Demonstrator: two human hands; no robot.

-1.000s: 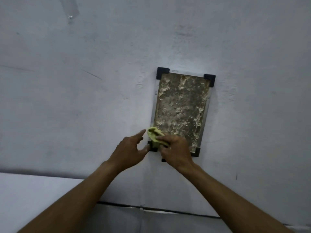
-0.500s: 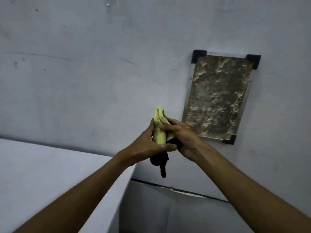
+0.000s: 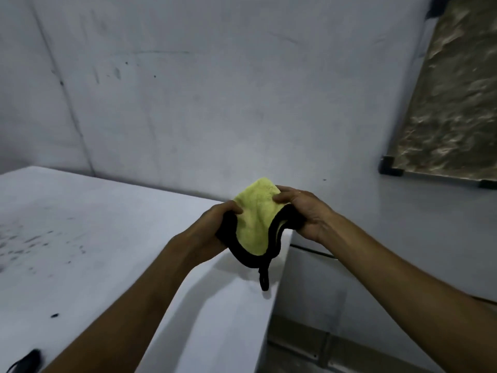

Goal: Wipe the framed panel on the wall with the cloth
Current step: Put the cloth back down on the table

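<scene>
We have pulled the cloth (image 3: 255, 222) off the panel (image 3: 451, 103). A second ago our right hand (image 3: 309, 214) was pressing it at the frame's lower-left corner; now both hands hold it over the edge of the ledge (image 3: 107, 238), well apart from the wall (image 3: 215, 90). Our left hand (image 3: 215, 232) has its fingers curled round the black-edged left side, thumb on the yellow face. Our right hand pinches the upper right edge, fingers clamped on the fold. The panel hangs at the far right of view, its surface mottled and crusted. We judge this a refold to find a fresh face: wiping is paused, not finished.
</scene>
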